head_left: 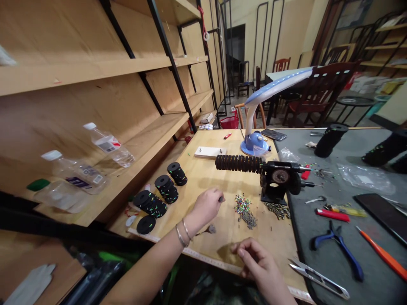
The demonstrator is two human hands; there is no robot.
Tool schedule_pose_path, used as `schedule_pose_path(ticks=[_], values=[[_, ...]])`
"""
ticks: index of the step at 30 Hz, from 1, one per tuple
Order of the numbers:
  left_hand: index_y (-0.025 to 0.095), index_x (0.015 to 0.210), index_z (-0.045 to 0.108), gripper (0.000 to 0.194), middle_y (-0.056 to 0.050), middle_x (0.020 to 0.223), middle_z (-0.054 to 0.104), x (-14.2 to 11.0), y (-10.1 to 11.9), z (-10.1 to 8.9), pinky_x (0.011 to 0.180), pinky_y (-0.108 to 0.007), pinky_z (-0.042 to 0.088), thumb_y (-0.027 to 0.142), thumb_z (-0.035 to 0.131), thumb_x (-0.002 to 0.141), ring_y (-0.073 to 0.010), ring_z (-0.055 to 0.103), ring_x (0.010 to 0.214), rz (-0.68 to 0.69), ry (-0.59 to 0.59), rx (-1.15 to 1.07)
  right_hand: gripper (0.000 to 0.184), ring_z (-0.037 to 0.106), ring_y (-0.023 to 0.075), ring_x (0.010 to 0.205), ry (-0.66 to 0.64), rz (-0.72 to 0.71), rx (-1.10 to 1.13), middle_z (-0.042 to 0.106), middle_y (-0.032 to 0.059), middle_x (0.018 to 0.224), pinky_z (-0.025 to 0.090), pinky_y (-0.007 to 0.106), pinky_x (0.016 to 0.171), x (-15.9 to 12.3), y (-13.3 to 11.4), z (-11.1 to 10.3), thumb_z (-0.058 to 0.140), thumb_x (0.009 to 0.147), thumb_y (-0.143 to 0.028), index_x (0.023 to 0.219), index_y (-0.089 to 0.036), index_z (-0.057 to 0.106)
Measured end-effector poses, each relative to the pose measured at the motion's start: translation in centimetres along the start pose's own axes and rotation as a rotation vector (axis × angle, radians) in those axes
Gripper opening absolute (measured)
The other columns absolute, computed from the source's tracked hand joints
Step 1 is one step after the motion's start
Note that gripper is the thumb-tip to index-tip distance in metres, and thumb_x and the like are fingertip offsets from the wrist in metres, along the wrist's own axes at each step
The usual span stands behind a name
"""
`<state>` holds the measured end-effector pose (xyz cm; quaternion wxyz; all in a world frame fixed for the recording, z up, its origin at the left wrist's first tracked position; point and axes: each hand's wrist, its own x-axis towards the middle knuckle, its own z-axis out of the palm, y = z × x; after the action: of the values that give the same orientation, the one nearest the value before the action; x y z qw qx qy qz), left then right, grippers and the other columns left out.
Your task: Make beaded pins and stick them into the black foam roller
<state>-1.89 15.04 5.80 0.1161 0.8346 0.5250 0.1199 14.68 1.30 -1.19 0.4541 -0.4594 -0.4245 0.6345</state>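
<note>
L hand (206,207) pinches a small dark piece (220,198) above plywood table (219,241), just left of scattered multicolored beads (244,210). R hand (256,260) is near table's front edge, fingers (243,250) pressed together; can't tell if they hold anything. Black coiled roll (238,163) sits beyond on metal hand-crank rig (276,180).

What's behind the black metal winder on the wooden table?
A blue-and-white desk lamp stands behind the black metal winder; the winder hides the tabletop right behind its base.

My head cam, looking fwd & down, close above my left hand (206,207) & right hand (256,258), wooden bench (203,178) below, edges warped, prob wide lens
</note>
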Motion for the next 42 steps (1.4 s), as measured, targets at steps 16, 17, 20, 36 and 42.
schedule_pose_path(ticks=[16, 17, 20, 36, 42], values=[[0.019, 0.107, 0.060, 0.020, -0.009, 0.106, 0.067, -4.2, 1.3, -0.9, 0.087, -0.038, 0.046, 0.023, 0.059, 0.087, -0.0245, 0.059, 0.099, 0.082, 0.062, -0.146, 0.053, 0.023, 0.0072, 0.048, 0.149, 0.078, 0.057, 0.032, -0.0097, 0.054, 0.016, 0.021, 0.044, 0.3, -0.6, -0.4, 0.067, 0.064, -0.070, 0.069, -0.019, 0.054], [0.019, 0.103, 0.061, 0.016, -0.008, 0.102, 0.067, -5.2, 1.2, -0.7, 0.084, -0.037, 0.047, 0.023, 0.059, 0.088, -0.0240, 0.060, 0.095, 0.048, 0.045, -0.173, 0.054, 0.023, 0.0074, 0.048, 0.156, 0.085, 0.053, 0.033, -0.0095, 0.054, 0.016, 0.021, 0.045, 0.2, -0.6, -0.4, 0.068, 0.063, -0.071, 0.068, -0.019, 0.054], [0.020, 0.094, 0.061, 0.010, -0.007, 0.093, 0.066, -7.9, 0.9, 0.2, 0.081, -0.037, 0.048, 0.021, 0.060, 0.084, -0.0254, 0.061, 0.092, -0.076, -0.012, -0.143, 0.054, 0.024, 0.0074, 0.048, 0.168, 0.122, 0.052, 0.033, -0.0095, 0.052, 0.017, 0.021, 0.045, 0.2, -0.2, -0.3, 0.069, 0.060, -0.071, 0.066, -0.019, 0.054], [0.018, 0.098, 0.058, 0.023, -0.003, 0.080, 0.061, -10.0, -1.1, 6.0, 0.080, -0.036, 0.048, 0.008, 0.054, 0.078, -0.0208, 0.060, 0.081, -0.388, 0.152, -0.494, 0.052, 0.027, 0.0077, 0.048, 0.174, 0.146, 0.091, 0.038, -0.0082, 0.051, 0.019, 0.021, 0.045, 0.2, 2.0, 0.3, 0.074, 0.059, -0.067, 0.063, -0.018, 0.059], [0.015, 0.085, 0.057, 0.029, 0.001, 0.066, 0.057, -11.3, 2.6, 6.6, 0.046, -0.020, 0.039, 0.042, 0.066, 0.078, -0.0106, 0.050, 0.053, -0.558, -0.075, -1.278, 0.050, 0.033, 0.0074, 0.046, 0.189, 0.142, 0.135, 0.045, -0.0071, 0.049, 0.026, 0.021, 0.046, 0.1, 2.1, 0.7, 0.077, 0.057, -0.064, 0.062, -0.016, 0.062]])
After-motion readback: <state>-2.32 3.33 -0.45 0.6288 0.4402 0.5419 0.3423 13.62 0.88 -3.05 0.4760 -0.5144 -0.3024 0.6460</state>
